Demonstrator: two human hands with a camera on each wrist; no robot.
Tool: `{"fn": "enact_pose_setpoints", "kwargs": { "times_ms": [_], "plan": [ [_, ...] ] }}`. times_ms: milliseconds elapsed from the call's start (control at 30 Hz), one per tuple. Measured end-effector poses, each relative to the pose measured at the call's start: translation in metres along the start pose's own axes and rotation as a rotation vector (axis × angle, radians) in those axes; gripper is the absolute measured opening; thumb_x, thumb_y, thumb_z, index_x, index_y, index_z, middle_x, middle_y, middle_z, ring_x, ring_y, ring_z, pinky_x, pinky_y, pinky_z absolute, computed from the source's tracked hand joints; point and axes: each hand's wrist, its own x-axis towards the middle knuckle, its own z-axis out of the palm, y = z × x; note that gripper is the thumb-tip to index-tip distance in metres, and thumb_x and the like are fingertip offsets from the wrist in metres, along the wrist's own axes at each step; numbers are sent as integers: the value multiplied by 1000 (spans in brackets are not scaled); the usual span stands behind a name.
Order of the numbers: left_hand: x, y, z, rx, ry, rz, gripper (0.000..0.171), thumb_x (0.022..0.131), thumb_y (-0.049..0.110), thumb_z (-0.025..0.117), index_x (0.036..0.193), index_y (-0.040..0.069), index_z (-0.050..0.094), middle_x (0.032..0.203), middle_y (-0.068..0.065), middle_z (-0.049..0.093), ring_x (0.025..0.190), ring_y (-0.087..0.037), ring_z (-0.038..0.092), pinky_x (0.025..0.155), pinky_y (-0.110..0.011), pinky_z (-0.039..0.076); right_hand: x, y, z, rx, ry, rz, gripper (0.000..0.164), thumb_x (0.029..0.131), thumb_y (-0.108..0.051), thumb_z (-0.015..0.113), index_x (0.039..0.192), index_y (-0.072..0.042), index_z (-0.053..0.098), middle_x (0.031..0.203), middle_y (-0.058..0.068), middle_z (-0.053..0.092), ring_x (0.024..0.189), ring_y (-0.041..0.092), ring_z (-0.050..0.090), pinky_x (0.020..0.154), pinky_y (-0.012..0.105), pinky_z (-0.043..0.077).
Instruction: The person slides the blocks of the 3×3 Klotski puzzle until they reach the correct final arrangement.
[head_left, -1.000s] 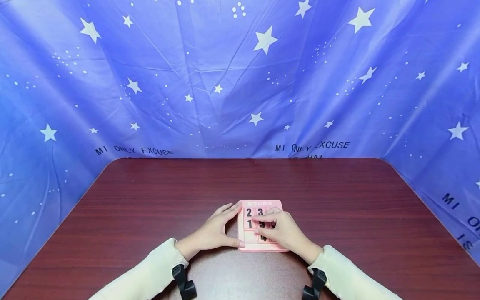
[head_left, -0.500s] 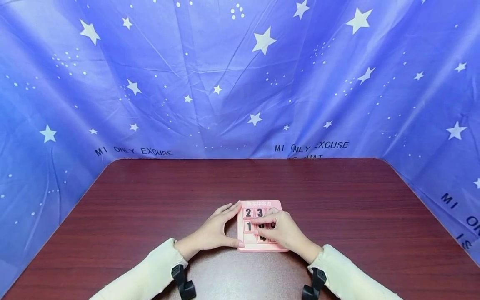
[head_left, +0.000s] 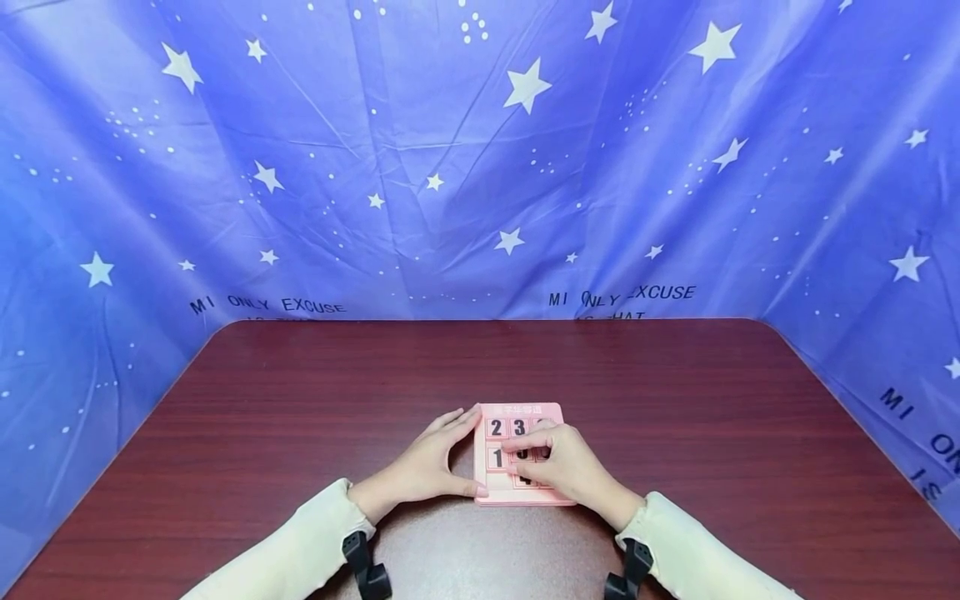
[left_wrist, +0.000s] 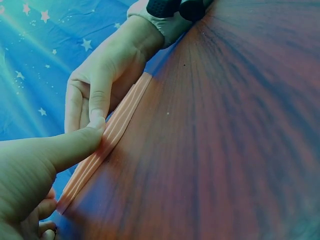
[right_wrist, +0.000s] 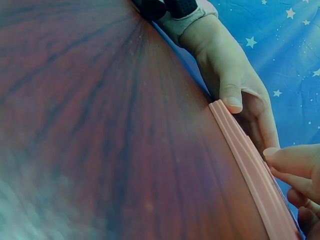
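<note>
A pink number sliding puzzle [head_left: 495, 493] lies flat on the table, showing black digits on its tiles. My left hand [head_left: 416, 462] holds its left side, fingers at the upper left corner and thumb at the lower left one. Over the right half comes my right hand [head_left: 573, 467], its index fingertip and thumb tip at the right edge of the 1 tile [head_left: 496, 458]. Above that tile sit the 2 tile [head_left: 496, 427] and the 3 tile [head_left: 519, 427]. The right hand covers part of the other tiles. In the right wrist view the puzzle's layered side [right_wrist: 245, 160] shows.
The dark red wooden table [head_left: 300, 383] stretches around the puzzle. A blue curtain with white stars [head_left: 420, 150] hangs behind and at both sides. Black wrist cameras sit on both pale sleeves [head_left: 285, 542].
The 1 tile has slid down toward the near side of the puzzle, and the right hand's index fingertip and thumb moved slightly with it. The left hand has stayed at the left edge.
</note>
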Motion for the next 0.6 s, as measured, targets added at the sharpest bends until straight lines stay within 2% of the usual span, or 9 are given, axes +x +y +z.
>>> {"fn": "enact_pose_setpoints", "kwargs": {
  "times_ms": [133,333,533,600],
  "plan": [
    [0,0,0,3,2,2,102,65,41,83,147,8,32,154,-2,28,141,-29,21,110,-54,24,0,0,1,-26,24,-7,22,73,-15,79,95,-14,77,72,-9,57,65,3,44,53,17,39],
    [-1,0,0,-3,2,9,102,65,41,83,147,6,32,154,-3,29,141,-30,21,110,-55,25,0,0,1,-40,18,0,25,73,-13,79,97,-15,77,70,-10,55,64,3,44,53,17,40],
    [-1,1,0,7,5,5,102,65,41,83,147,7,32,153,-4,28,141,-29,21,110,-53,25,1,1,-2,3,-18,-18,22,74,-9,77,95,-13,77,68,-10,54,61,1,47,51,18,42],
    [0,1,0,12,5,6,102,65,42,83,147,7,32,153,-3,28,141,-29,21,110,-53,25,1,3,-2,14,-37,-36,21,74,-8,76,94,-12,77,69,-9,59,61,0,46,51,18,43]
  ]
}}
